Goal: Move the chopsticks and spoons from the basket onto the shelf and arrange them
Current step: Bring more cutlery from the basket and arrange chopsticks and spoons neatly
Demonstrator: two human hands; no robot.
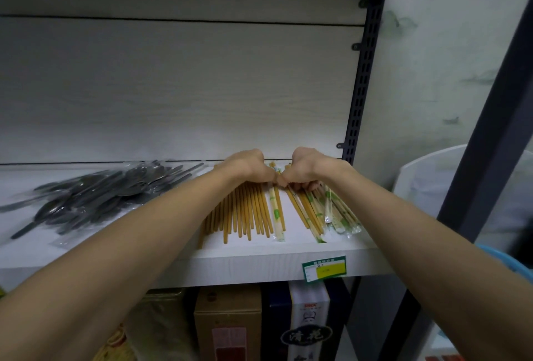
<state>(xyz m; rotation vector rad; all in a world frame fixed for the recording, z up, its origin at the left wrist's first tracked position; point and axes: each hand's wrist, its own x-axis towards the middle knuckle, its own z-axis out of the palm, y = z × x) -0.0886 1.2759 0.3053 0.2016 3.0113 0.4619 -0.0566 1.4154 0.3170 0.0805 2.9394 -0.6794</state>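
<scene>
On the white shelf (259,262) a row of bare wooden chopsticks (245,216) lies side by side, with wrapped chopsticks (334,213) fanned out to their right. My left hand (245,166) rests over the far ends of the bare chopsticks, fingers curled down onto them. My right hand (305,169) is beside it, thumbs nearly touching, its fingers curled round the far ends of the wrapped chopsticks. A heap of metal spoons (95,196) in clear wrappers lies on the shelf's left part. No basket is seen for certain.
A green and yellow price tag (323,268) hangs on the shelf's front edge. Boxes (227,323) stand on the level below. A dark slotted upright (360,84) bounds the shelf on the right. A blue rim (501,259) and a white container (432,176) show at the right.
</scene>
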